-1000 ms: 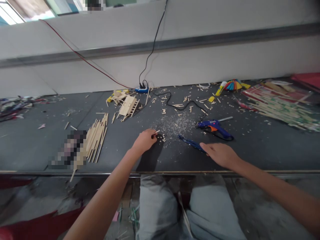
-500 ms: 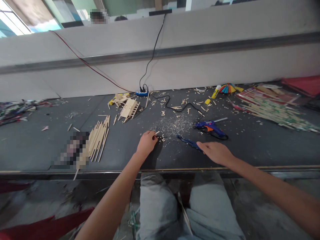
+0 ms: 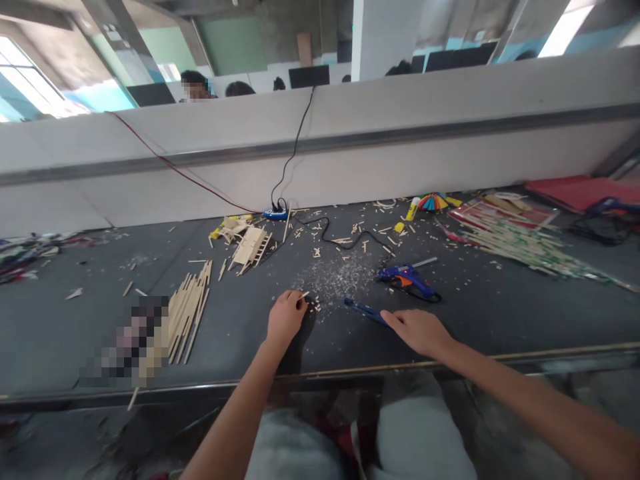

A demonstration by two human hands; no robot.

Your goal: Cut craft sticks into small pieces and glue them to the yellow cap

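Looking down at the centre of the frame, I see my left hand (image 3: 285, 317) curled on the dark worktop (image 3: 500, 313), its grip closed on a short wooden stick piece (image 3: 304, 294) that pokes out from the fingertips toward the upper right. My right hand (image 3: 419, 331) lies flat and open just right of centre, holding nothing, its fingertips touching the near end of a blue tool (image 3: 365, 311) that lies between the two hands. I see no container on the worktop.

Just beyond the blue tool sits a blue and orange glue gun (image 3: 407, 279), its black cord (image 3: 345, 240) running up to a blue power strip (image 3: 275, 214) against the grey partition wall (image 3: 400, 153). Pale wood shavings (image 3: 340, 277) are scattered between the glue gun and my left hand. At left of centre lies a loose bundle of long sticks (image 3: 187, 310), and above it a small stick-built model (image 3: 249, 243). At the right of the frame lies a spread of more sticks over printed paper (image 3: 520, 240), with a coloured paper fan (image 3: 434, 201) near the wall.

Over the partition, in the upper part of the frame, are a white pillar (image 3: 383, 37) and the tops of other people's heads.
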